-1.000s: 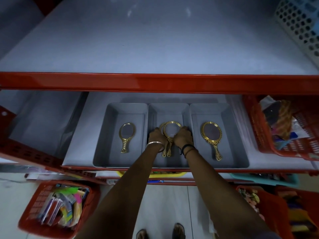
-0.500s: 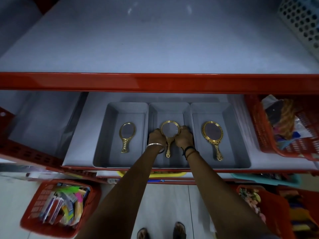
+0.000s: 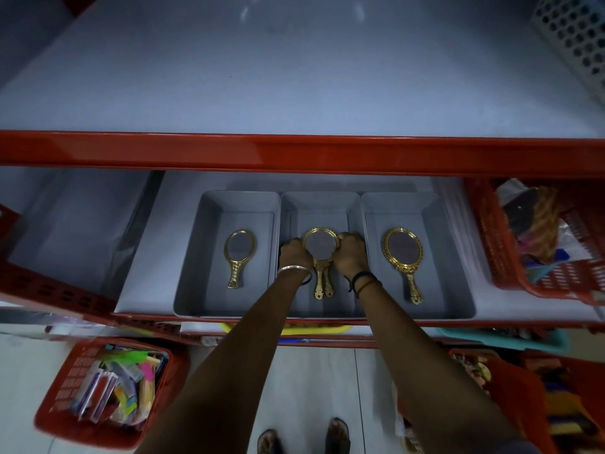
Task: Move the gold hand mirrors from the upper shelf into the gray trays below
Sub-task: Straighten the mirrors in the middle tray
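Note:
Three gray trays stand side by side on the lower shelf. The left tray [image 3: 196, 257] holds one small gold hand mirror [image 3: 238, 255]. One larger ornate gold mirror [image 3: 402, 257] lies in the right tray [image 3: 448, 257]. In the middle tray [image 3: 320, 204] lie two round gold mirrors [image 3: 321, 249], stacked with handles side by side. My left hand [image 3: 293, 253] and my right hand [image 3: 351, 253] grip the stack's round rim from either side. The upper shelf [image 3: 294, 77] shows no mirrors.
A red shelf rail [image 3: 294, 152] crosses above the trays. A red basket [image 3: 523, 257] of goods sits right of the trays, a white perforated basket [image 3: 576, 40] at the upper right. Red baskets [image 3: 98, 388] stand on the floor near my feet.
The two mirrors in the middle tray, slightly fanned apart a second ago, now lie squared on top of each other. Both hands stay at the rim.

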### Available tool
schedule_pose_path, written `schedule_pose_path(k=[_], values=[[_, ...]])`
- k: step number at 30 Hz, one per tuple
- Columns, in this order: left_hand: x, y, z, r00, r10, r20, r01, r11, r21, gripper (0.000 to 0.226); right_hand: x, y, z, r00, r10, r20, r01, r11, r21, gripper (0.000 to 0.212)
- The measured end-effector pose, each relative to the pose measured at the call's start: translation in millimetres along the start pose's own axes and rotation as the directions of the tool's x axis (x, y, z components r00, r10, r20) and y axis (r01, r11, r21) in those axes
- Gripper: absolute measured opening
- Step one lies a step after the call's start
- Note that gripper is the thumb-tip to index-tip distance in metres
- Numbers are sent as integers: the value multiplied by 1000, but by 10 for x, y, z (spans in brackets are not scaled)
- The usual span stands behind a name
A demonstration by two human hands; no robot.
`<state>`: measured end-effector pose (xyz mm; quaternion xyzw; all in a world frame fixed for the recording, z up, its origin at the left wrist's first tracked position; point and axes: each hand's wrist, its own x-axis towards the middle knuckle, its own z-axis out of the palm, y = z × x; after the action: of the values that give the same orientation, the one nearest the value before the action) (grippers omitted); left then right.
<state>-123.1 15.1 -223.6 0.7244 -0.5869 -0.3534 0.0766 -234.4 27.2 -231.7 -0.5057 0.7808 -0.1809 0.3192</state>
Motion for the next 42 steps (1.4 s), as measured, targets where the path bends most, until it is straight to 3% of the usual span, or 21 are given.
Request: schedule_pose_path(k=[12,22,42], values=[[62,9,65,1000,0,10,1,996,-92,37,28,24,51,999,13,-52,-13,1000,10,32],[15,-27,189,998,-17,-64,6,986,-165,34,31,39,87,998,39,-55,-37,999,33,30],[24,-42,165,999,16,-45,-22,992,-120,44,38,21,93,995,65,-71,-65,998,12,31]])
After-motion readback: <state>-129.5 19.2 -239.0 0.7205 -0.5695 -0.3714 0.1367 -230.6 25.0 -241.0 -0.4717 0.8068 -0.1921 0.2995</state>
